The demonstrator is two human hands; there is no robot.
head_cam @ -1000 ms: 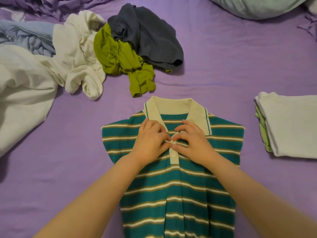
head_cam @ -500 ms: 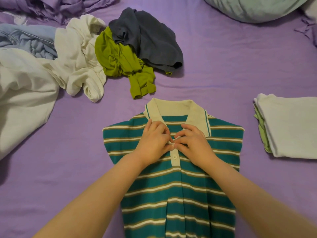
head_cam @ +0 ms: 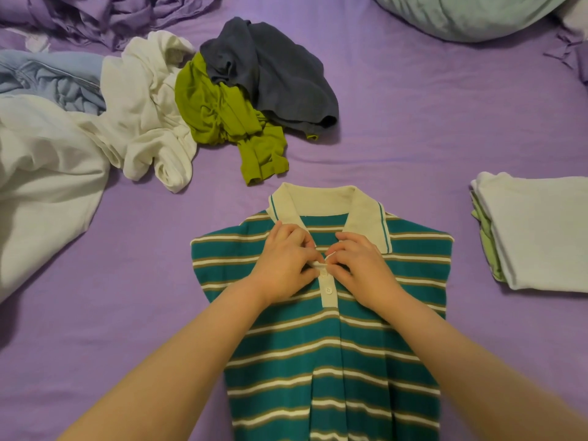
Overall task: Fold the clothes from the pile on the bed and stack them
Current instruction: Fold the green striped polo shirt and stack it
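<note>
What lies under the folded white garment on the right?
A light green folded garment peeks out along the left edge beneath the folded white garment. How far it reaches, and anything else below, is covered.

pale green pillow (head_cam: 461, 14) top right | rumpled purple bedding (head_cam: 105, 17) top left

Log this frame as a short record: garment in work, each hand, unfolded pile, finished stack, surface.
garment: striped polo shirt, flat, collar away from the person
left hand: pinches the button placket
right hand: pinches the placket from the other side
pile: white, green, dark blue, unfolded, upper left
stack: folded clothes at right
surface: purple bed sheet
</note>
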